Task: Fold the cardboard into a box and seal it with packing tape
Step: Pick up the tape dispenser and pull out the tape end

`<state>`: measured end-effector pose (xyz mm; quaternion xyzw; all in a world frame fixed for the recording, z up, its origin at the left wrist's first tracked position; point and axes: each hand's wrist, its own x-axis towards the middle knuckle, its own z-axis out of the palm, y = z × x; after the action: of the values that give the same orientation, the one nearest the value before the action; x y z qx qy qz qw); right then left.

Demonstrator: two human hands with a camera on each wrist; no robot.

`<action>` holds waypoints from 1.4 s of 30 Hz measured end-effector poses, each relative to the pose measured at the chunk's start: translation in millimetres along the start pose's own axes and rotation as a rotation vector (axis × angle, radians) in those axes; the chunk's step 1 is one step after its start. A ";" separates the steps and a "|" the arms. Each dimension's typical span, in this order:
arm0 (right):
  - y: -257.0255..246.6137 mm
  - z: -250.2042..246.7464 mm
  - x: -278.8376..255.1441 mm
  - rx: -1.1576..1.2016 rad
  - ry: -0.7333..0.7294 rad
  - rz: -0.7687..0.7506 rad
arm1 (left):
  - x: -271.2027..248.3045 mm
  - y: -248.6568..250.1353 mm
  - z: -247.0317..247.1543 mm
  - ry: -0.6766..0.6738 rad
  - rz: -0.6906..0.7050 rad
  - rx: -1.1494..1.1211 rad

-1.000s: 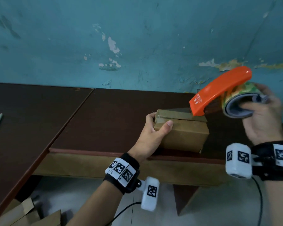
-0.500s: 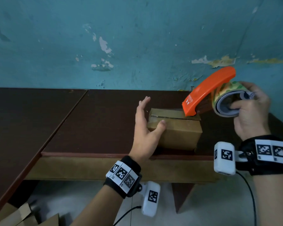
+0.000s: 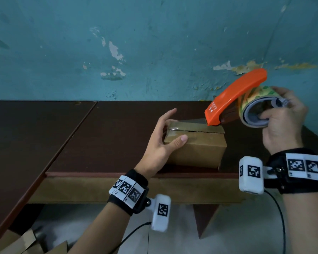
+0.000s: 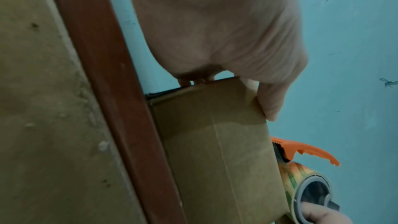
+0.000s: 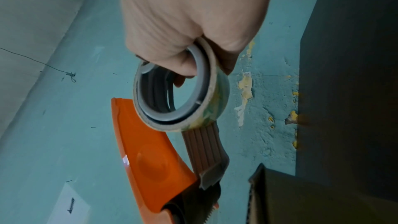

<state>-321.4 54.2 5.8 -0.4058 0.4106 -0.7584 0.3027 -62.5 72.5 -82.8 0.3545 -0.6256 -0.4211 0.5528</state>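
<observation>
Brown corrugated cardboard box (image 3: 195,143), small, prob light & a bit crushable, sits on the dark table (image 3: 117,134) near its front edge. Left hand (image 3: 162,143) braces its left end: thumb on the front face, fingers (image 3: 170,113) straight, loosely spread, w/ tips over the top edge. Best hold = end walls & corners, not the flap seam. Right hand (image 3: 283,123) hooks its fingers thru the roll core of the orange plastic tape dispenser (image 3: 235,99); clear glossy tape (image 3: 187,123) runs from its nose back toward the left fingers. Tape sticky, wrinkles easily.
</observation>
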 end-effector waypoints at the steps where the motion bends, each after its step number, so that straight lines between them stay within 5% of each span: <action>1: 0.0 -0.3 -0.5 -0.017 -0.007 0.009 | 0.4 -1.6 -0.5 -0.005 0.010 0.024; 42: 0.1 -12.3 -0.6 -0.361 -0.141 -0.044 | 1.1 1.5 0.4 0.033 -0.009 -0.016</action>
<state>-331.7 59.3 1.4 -0.5145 0.5088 -0.6486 0.2361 -63.1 72.1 -81.0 0.3596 -0.6114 -0.4228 0.5640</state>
